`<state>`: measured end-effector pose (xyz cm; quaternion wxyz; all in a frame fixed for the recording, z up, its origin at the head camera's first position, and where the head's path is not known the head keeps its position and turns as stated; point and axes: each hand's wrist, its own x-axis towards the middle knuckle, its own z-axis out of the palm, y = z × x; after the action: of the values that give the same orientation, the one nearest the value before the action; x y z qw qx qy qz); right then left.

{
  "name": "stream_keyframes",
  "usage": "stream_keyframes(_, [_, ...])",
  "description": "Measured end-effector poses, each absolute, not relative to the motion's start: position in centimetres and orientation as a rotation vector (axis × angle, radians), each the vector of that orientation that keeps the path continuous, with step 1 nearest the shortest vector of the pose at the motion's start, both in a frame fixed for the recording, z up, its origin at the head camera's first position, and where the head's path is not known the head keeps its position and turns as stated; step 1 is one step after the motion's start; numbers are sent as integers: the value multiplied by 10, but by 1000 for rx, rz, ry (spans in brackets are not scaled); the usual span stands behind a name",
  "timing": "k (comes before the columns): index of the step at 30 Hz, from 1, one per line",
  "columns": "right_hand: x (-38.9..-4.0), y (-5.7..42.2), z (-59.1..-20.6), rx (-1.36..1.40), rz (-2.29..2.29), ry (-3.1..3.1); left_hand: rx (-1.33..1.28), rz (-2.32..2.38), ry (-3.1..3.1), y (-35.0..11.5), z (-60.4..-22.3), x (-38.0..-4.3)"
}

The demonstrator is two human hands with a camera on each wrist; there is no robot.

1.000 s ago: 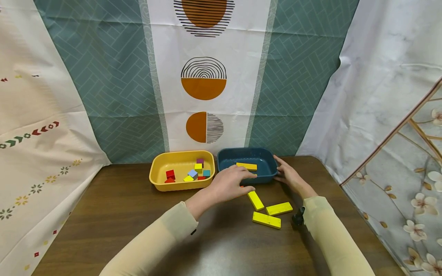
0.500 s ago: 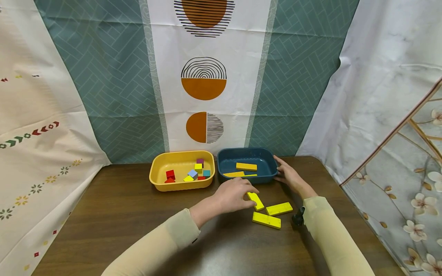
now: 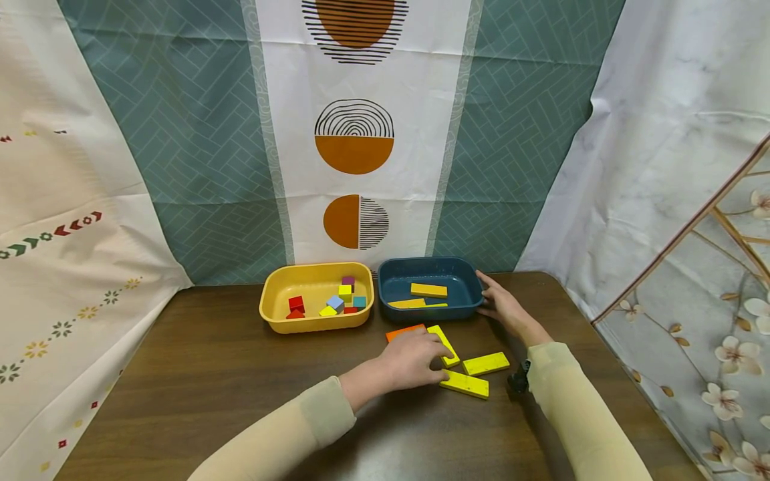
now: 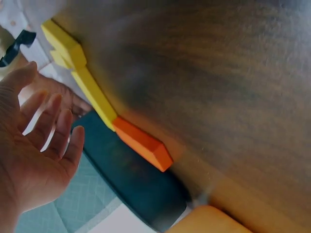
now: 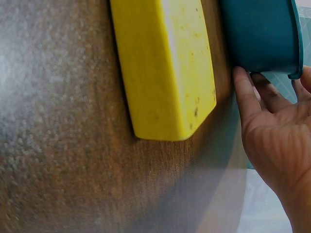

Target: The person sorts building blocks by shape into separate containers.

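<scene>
My left hand [image 3: 409,361] hovers over the table beside several loose rectangular blocks, its fingers loosely bent. Its fingertips come close to the left end of the front yellow block [image 3: 472,385]; contact cannot be told. In the left wrist view nothing lies in that palm. A second yellow block [image 3: 442,342] lies just beyond the fingers, and a third yellow block [image 3: 487,364] lies to the right. Partly behind the hand is an orange block [image 3: 402,333]. My right hand [image 3: 505,308] touches the right end of the dark blue bin [image 3: 460,312] with fairly straight fingers.
Inside the blue bin lie several yellow blocks [image 3: 429,290]. At its left stands a yellow bin [image 3: 315,325] with small coloured cubes [image 3: 335,304]. Patterned curtains [image 3: 210,133] hang behind the brown table [image 3: 198,374]. A dark wrist strap [image 3: 519,377] shows near the right sleeve.
My left hand has moved back from above the blue bin's front edge, down toward the front yellow block, uncovering the orange block. The right hand has stayed at the bin.
</scene>
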<state>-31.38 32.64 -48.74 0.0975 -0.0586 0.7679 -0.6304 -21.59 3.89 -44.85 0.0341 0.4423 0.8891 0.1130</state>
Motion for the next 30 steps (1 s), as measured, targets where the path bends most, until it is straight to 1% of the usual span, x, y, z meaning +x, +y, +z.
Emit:
stream_keyframes(16, [-314,327,-489,-156,-1866,2261,1295,247,2779,52,-474,-210])
stream_keyframes(30, [-315,326,-489,-119,-1837,2297,1302,202,2818,55,-479,-206])
